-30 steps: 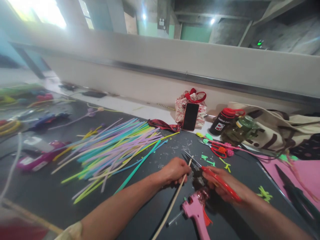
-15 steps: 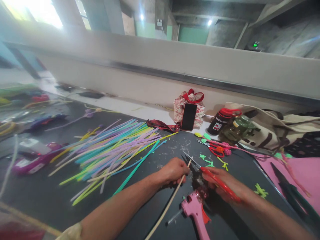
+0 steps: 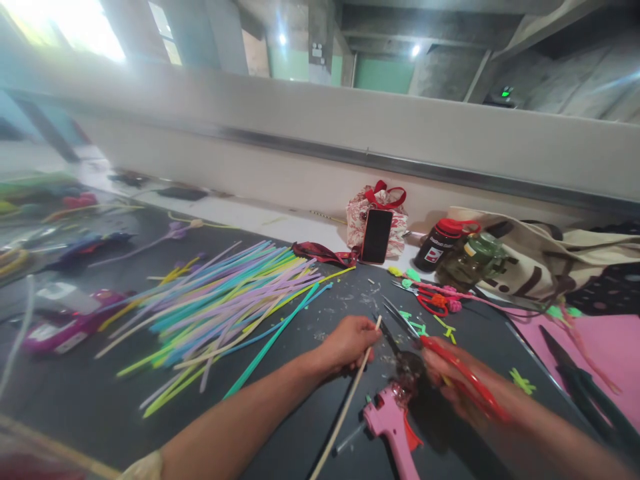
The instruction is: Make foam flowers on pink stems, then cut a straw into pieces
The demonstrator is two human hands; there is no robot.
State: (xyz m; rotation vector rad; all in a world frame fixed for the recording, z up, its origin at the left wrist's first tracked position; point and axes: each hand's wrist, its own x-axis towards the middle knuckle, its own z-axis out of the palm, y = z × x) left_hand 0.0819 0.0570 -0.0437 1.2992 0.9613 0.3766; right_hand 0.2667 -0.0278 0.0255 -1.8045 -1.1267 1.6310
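My left hand pinches a long cream pipe cleaner near its upper end, with the tip sticking up past the fingers. The rest of it slants down to the bottom edge. Held by its red handles in my right hand, a pair of scissors has its blades apart. They point up and left, just right of the pipe cleaner's tip and not around it. Below the hands lies a pink glue gun. A tiny cream snippet rests on the dark table beyond my left hand.
Many pastel pipe cleaners spread over the left of the table. A phone leans on a patterned bag. Bottles, red scissors, green clippings and dark shears lie right. A purple glue gun sits far left.
The scissors have drawn back to the right, away from the pipe cleaner, with my right hand. A small cream snippet now lies on the table. My left hand keeps its pinch.
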